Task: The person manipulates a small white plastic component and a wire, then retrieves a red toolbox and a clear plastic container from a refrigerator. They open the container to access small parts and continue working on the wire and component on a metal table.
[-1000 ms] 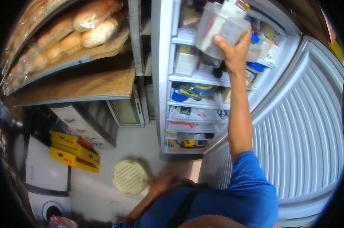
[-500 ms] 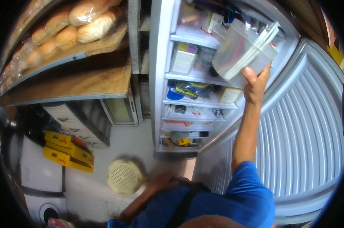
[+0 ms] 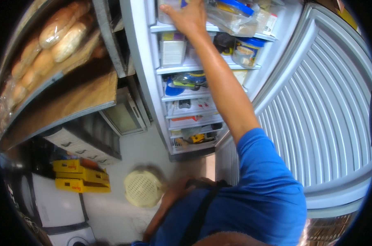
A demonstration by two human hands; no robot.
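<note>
My right hand (image 3: 190,18) reaches up to the top visible shelf of the open upright fridge (image 3: 138,49). Its thumb lies across the front of a translucent plastic container (image 3: 166,15), and its fingers run up past the top edge of the picture, where their tips are hidden. Down at my waist, in shadow, is my left hand (image 3: 190,184), its fingers too dark to make out. Beside the right wrist, on the same shelf, lies a clear plastic bag (image 3: 231,22) by a blue lid (image 3: 235,6). Below it stands a clear jar with a blue lid (image 3: 246,53).
The fridge door (image 3: 317,123) stands wide on the right. Lower shelves carry a white box (image 3: 172,51) and mixed small items. Bagged bread loaves (image 3: 56,35) lie on a wooden shelf at left. Yellow crates (image 3: 81,178) and a cream perforated stool (image 3: 143,187) are on the floor.
My right hand has moved left and deeper onto the top shelf. The clear tub of papers it held has left its former place, uncovering the blue-lidded jar. The view has shifted.
</note>
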